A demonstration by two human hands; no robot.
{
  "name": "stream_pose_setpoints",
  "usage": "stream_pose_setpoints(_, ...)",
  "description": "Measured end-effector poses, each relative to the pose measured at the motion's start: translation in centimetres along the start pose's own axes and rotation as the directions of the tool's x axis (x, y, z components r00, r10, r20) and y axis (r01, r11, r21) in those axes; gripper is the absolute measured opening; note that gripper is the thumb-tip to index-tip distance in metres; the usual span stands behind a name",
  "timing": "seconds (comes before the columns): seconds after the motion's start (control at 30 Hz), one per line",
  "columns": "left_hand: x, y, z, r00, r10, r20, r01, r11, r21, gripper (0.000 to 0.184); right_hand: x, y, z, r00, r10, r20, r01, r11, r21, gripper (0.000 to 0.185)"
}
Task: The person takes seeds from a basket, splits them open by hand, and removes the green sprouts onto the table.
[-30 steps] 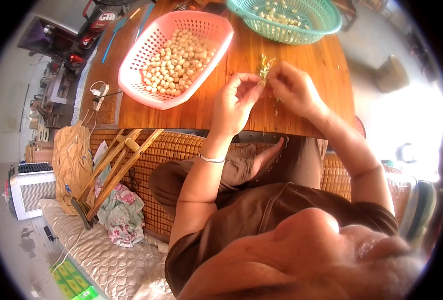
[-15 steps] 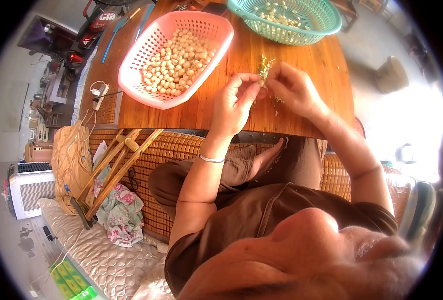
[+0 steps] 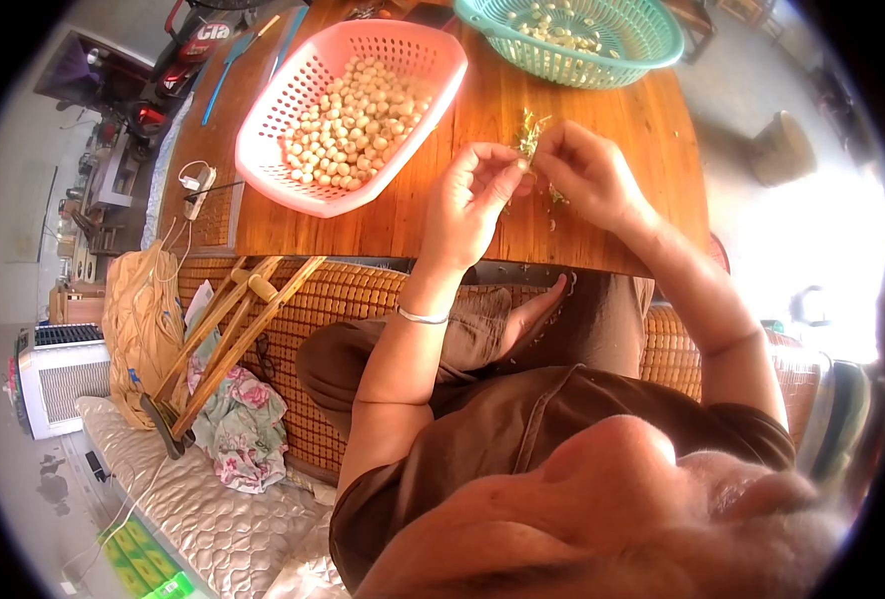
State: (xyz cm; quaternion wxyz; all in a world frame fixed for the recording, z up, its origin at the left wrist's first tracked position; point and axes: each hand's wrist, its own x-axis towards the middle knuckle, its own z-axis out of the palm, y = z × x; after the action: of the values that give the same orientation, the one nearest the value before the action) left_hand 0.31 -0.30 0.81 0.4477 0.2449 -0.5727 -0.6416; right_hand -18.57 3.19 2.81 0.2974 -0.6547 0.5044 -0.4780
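Over the wooden table (image 3: pixel 393 236) my left hand (image 3: pixel 477 200) is closed, thumb against fingers, on something too small to make out. Close beside it, my right hand (image 3: pixel 584 178) is pinched too, its fingertips almost touching the left ones; what they hold is hidden. A small heap of green and yellowish scraps (image 3: pixel 530 132) lies just beyond the fingertips. To the left stands a pink basket (image 3: pixel 253 150) with many round, pale seeds (image 3: pixel 353 125). A green basket (image 3: pixel 602 75) at the far edge holds smaller pale pieces (image 3: pixel 562 38).
Wooden crutches (image 3: pixel 225 339) lean against the table's near edge at the left. A power strip (image 3: pixel 199 196) with cables and a blue stick-like tool (image 3: pixel 225 82) lie on the left side. A round stool (image 3: pixel 784 150) stands right of the table.
The fingers of both hands have shifted slightly at the pinch. Otherwise the hands, baskets and scraps remain in nearly the same places.
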Motion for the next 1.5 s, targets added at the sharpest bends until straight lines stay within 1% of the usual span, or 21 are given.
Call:
stream_pose_setpoints(0.07,0.0,-0.1,0.0,1.000,0.003,0.001,-0.003,1.000,0.005,0.014,0.1,0.3,0.0,1.000,0.003,-0.008,-0.003,1.000,-0.012,0.009)
stream_pose_setpoints(0.13,0.0,0.0,0.0,1.000,0.014,0.001,-0.014,0.999,-0.046,0.015,0.1,0.4,0.1,0.999,0.015,-0.046,-0.014,1.000,0.001,0.010)
stream_pose_setpoints(0.37,0.0,0.0,-0.1,0.999,0.032,0.004,-0.032,0.998,-0.058,0.019,0.2,0.4,0.0,0.999,0.016,-0.046,-0.017,1.000,-0.007,0.011)
stream_pose_setpoints(0.43,0.0,0.0,0.0,0.999,0.032,-0.016,-0.034,0.994,-0.102,0.018,0.3,0.5,0.1,0.999,0.025,-0.045,-0.022,0.997,0.077,0.011)
stream_pose_setpoints(0.47,0.0,0.0,0.0,0.999,0.031,-0.016,-0.033,0.994,-0.102,0.018,0.3,0.7,0.1,0.999,0.026,-0.045,-0.023,0.997,0.076,0.011)
stream_pose_setpoints(0.53,0.0,-0.1,-0.1,0.999,0.031,-0.020,-0.033,0.994,-0.101,0.019,0.4,1.0,-0.1,0.992,0.110,-0.058,-0.113,0.993,-0.047,0.013)
stream_pose_setpoints(0.67,0.0,-0.1,-0.1,0.999,0.041,-0.012,-0.042,0.993,-0.110,0.019,0.6,0.2,-0.2,0.984,0.162,-0.070,-0.169,0.977,-0.127,0.014)
stream_pose_setpoints(0.73,0.0,-0.2,-0.1,0.998,0.049,-0.025,-0.050,0.997,-0.060,0.020,0.7,0.6,0.0,0.985,-0.068,-0.160,0.034,0.979,-0.203,0.012)
stream_pose_setpoints(0.87,0.0,0.0,-0.1,0.999,0.045,-0.018,-0.045,0.999,-0.026,0.020,0.5,0.7,-0.2,0.994,-0.013,-0.111,-0.019,0.959,-0.282,0.010)
stream_pose_setpoints(0.93,0.0,0.0,0.0,0.999,0.033,-0.028,-0.034,0.998,-0.058,0.020,0.6,1.0,-0.2,0.994,-0.052,-0.093,0.017,0.939,-0.344,0.009)
stream_pose_setpoints(0.97,0.0,0.0,0.0,0.999,0.033,-0.027,-0.034,0.998,-0.059,0.020,0.6,1.0,-0.1,0.994,-0.052,-0.093,0.017,0.939,-0.344,0.009)
stream_pose_setpoints(1.03,0.0,-0.2,-0.1,0.999,0.036,-0.022,-0.037,0.998,-0.055,0.018,0.8,0.8,0.2,0.963,-0.209,-0.171,0.141,0.928,-0.345,0.009)
stream_pose_setpoints(1.07,0.0,-0.2,0.0,0.999,0.036,-0.022,-0.037,0.998,-0.056,0.018,0.8,0.8,0.1,0.963,-0.209,-0.171,0.140,0.928,-0.345,0.009)
stream_pose_setpoints(1.13,0.0,-0.2,0.0,0.999,0.038,-0.035,-0.039,0.998,-0.041,0.016,0.7,0.7,-0.2,0.986,-0.143,-0.087,0.106,0.936,-0.337,0.008)
stream_pose_setpoints(1.17,0.0,-0.2,0.0,0.999,0.037,-0.035,-0.038,0.998,-0.041,0.016,0.7,0.6,-0.2,0.986,-0.143,-0.087,0.106,0.936,-0.336,0.008)
stream_pose_setpoints(1.23,0.1,-0.4,0.0,0.998,0.054,-0.044,-0.053,0.998,0.013,0.013,0.7,0.4,0.0,0.963,-0.243,-0.121,0.192,0.925,-0.328,0.009)
stream_pose_setpoints(1.27,0.1,-0.5,0.1,0.998,0.052,-0.044,-0.052,0.999,0.013,0.013,0.7,0.3,0.0,0.963,-0.241,-0.121,0.191,0.925,-0.328,0.009)
stream_pose_setpoints(1.33,0.1,-0.5,0.1,0.997,0.066,-0.046,-0.067,0.998,-0.011,0.013,0.5,-0.1,-0.2,0.993,-0.119,-0.022,0.114,0.981,-0.158,0.011)
stream_pose_setpoints(1.37,0.1,-0.5,0.2,0.997,0.066,-0.046,-0.066,0.998,-0.011,0.013,0.4,-0.3,-0.3,0.993,-0.118,-0.023,0.113,0.981,-0.158,0.011)
stream_pose_setpoints(1.43,0.0,-0.3,0.3,0.998,0.040,-0.047,-0.039,0.999,0.009,0.013,0.3,-0.4,-0.4,0.999,-0.008,0.031,0.012,0.994,-0.110,0.013)
stream_pose_setpoints(1.5,0.0,-0.5,0.3,0.997,0.056,-0.044,-0.054,0.998,0.033,0.014,0.3,-0.5,-0.4,0.999,0.016,0.043,-0.012,0.995,-0.096,0.013)
